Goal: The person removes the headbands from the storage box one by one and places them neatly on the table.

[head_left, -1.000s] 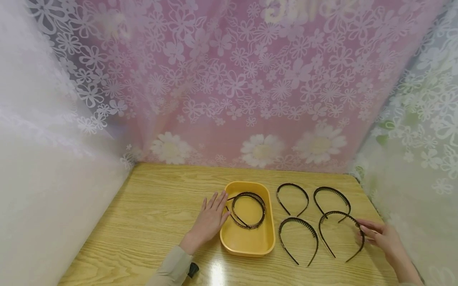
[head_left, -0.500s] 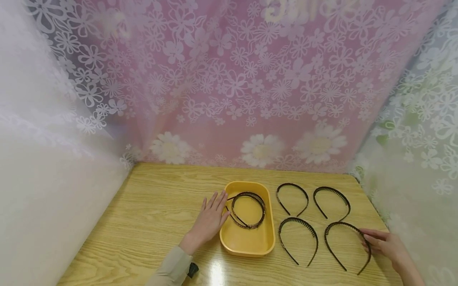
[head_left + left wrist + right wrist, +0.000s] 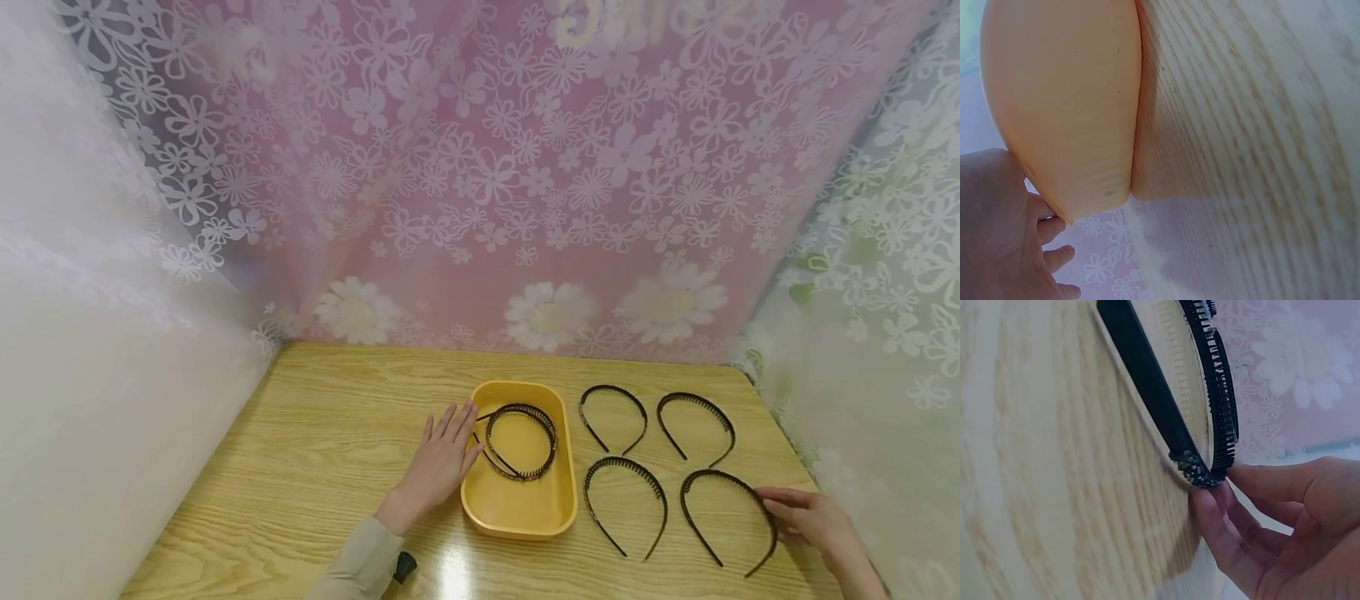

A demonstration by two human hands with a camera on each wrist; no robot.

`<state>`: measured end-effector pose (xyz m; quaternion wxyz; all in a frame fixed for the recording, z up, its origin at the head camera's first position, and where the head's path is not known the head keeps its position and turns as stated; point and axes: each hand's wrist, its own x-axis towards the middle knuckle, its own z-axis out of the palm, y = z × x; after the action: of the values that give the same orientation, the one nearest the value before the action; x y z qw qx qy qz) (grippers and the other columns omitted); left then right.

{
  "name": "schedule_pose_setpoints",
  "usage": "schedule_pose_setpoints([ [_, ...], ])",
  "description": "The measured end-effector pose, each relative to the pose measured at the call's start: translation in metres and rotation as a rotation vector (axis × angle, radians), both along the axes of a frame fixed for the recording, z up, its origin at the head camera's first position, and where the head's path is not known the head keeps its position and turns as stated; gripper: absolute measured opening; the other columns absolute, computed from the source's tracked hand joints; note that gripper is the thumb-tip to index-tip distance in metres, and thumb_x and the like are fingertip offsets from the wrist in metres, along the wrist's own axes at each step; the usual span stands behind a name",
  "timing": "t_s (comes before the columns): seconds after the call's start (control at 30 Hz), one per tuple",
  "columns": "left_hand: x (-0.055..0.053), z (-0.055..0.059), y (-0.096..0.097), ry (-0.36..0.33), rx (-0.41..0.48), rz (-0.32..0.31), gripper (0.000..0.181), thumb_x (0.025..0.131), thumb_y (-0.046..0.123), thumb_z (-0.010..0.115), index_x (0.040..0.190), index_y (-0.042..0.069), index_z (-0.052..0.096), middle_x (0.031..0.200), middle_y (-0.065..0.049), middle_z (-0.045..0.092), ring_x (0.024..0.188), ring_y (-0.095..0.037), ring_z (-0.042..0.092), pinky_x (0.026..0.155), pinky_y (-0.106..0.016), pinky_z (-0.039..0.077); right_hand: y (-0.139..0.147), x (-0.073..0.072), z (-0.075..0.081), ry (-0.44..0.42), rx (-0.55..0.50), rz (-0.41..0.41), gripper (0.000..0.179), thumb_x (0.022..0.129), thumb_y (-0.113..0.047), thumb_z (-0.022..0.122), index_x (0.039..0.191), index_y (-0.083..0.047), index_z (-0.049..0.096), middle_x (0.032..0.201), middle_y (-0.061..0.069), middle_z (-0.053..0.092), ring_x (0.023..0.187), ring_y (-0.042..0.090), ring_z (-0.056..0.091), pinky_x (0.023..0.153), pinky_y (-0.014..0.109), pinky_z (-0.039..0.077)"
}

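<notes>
My left hand [image 3: 435,462] rests with extended fingers on the left rim of a yellow plastic bin [image 3: 517,532]. The bin's outer wall [image 3: 1072,106] fills much of the left wrist view. Inside the bin lie black toothed headbands [image 3: 556,437], overlapping in a ring, so their number is hard to tell. My right hand [image 3: 813,518] pinches the right side of a black headband [image 3: 708,472] at the near right of the table. In the right wrist view, thumb and fingers hold this headband [image 3: 1147,381] at a speckled, glittery part, close to the wood.
Three more headbands lie right of the bin: one far left [image 3: 615,387], one far right [image 3: 693,396] and one near left [image 3: 622,460]. The wooden table [image 3: 337,417] is enclosed by flowered curtains [image 3: 487,208]. A small black object [image 3: 405,567] is beside the left sleeve.
My right hand has brought its headband nearer and slightly right, off the far-right headband it overlapped, into line beside the near-left one. The left hand and the bin have not moved.
</notes>
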<state>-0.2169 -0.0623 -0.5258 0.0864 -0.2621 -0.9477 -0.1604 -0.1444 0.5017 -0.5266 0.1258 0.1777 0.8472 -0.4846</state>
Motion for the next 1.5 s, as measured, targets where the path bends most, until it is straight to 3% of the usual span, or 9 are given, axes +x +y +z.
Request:
schedule_pose_setpoints([
  [0.3,0.0,-0.002,-0.001,0.007,-0.003,-0.001,0.06,0.109,0.033,0.046,0.158,0.002,0.032,0.165,-0.014,0.028,0.151,-0.04,0.026,0.119,-0.064,0.023,-0.004,0.0,0.001,-0.026,-0.043,-0.012,0.026,0.101,-0.009,0.061,0.12,0.004,0.072,0.095,-0.005,0.073,0.071,0.015,0.067,0.065,0.034,0.06],
  [0.5,-0.001,-0.002,-0.001,0.014,-0.011,0.001,0.06,0.109,0.033,0.046,0.158,0.002,0.032,0.165,-0.014,0.029,0.151,-0.04,0.026,0.119,-0.064,0.023,-0.005,-0.004,0.005,0.02,0.058,0.029,0.04,0.105,-0.026,0.058,0.126,0.006,0.067,0.106,0.01,0.075,0.078,0.006,0.067,0.072,0.035,0.061],
  [0.6,0.0,-0.002,-0.002,0.015,-0.008,-0.001,0.06,0.109,0.033,0.047,0.158,0.002,0.032,0.165,-0.015,0.029,0.151,-0.04,0.027,0.119,-0.064,0.023,-0.01,-0.006,0.011,0.105,0.108,0.04,0.052,0.105,-0.037,0.056,0.131,0.007,0.064,0.114,0.016,0.073,0.079,0.002,0.067,0.074,0.035,0.062],
  [0.73,0.0,-0.002,-0.002,0.009,-0.009,-0.001,0.06,0.109,0.033,0.046,0.158,0.002,0.032,0.165,-0.014,0.028,0.151,-0.039,0.026,0.119,-0.064,0.023,-0.025,-0.006,0.016,0.284,0.14,0.052,0.052,0.105,-0.039,0.056,0.134,0.004,0.062,0.106,-0.013,0.073,0.082,-0.006,0.065,0.072,0.029,0.062],
  [0.83,0.0,-0.002,-0.002,0.003,-0.011,0.002,0.06,0.109,0.034,0.046,0.158,0.003,0.032,0.165,-0.013,0.028,0.151,-0.039,0.025,0.119,-0.064,0.023,-0.039,-0.009,0.017,0.417,0.137,0.054,0.041,0.105,-0.033,0.057,0.132,-0.004,0.066,0.099,-0.036,0.061,0.084,-0.012,0.062,0.069,0.026,0.061],
  [0.93,0.0,-0.002,-0.002,-0.001,-0.013,0.004,0.06,0.109,0.034,0.045,0.158,0.003,0.032,0.166,-0.013,0.027,0.152,-0.038,0.025,0.119,-0.064,0.023,-0.054,-0.015,0.019,0.534,0.149,0.082,0.035,0.106,-0.026,0.057,0.132,-0.004,0.065,0.102,-0.04,0.058,0.087,-0.015,0.061,0.068,0.022,0.06],
  [1.1,0.0,-0.002,-0.002,0.007,-0.007,-0.001,0.06,0.109,0.033,0.047,0.158,0.001,0.032,0.165,-0.014,0.028,0.151,-0.04,0.026,0.118,-0.065,0.024,-0.078,-0.025,0.025,0.655,0.226,0.148,0.038,0.106,-0.022,0.057,0.138,-0.001,0.061,0.118,-0.034,0.058,0.092,-0.018,0.058,0.069,0.016,0.056],
  [1.33,0.001,-0.002,-0.001,0.011,-0.003,-0.003,0.06,0.109,0.034,0.046,0.158,0.001,0.032,0.165,-0.015,0.028,0.151,-0.039,0.026,0.118,-0.065,0.023,-0.111,-0.036,0.033,0.703,0.297,0.21,0.041,0.107,-0.024,0.053,0.146,-0.009,0.055,0.14,0.024,0.058,0.106,-0.027,0.043,0.077,0.002,0.044],
  [1.5,0.0,-0.001,-0.001,0.01,-0.018,0.005,0.061,0.11,0.036,0.044,0.159,0.003,0.031,0.166,-0.013,0.027,0.151,-0.038,0.026,0.119,-0.064,0.023,-0.134,-0.041,0.04,0.756,0.275,0.244,0.04,0.107,-0.018,0.054,0.145,-0.005,0.054,0.142,0.024,0.055,0.112,-0.023,0.042,0.082,-0.001,0.04],
])
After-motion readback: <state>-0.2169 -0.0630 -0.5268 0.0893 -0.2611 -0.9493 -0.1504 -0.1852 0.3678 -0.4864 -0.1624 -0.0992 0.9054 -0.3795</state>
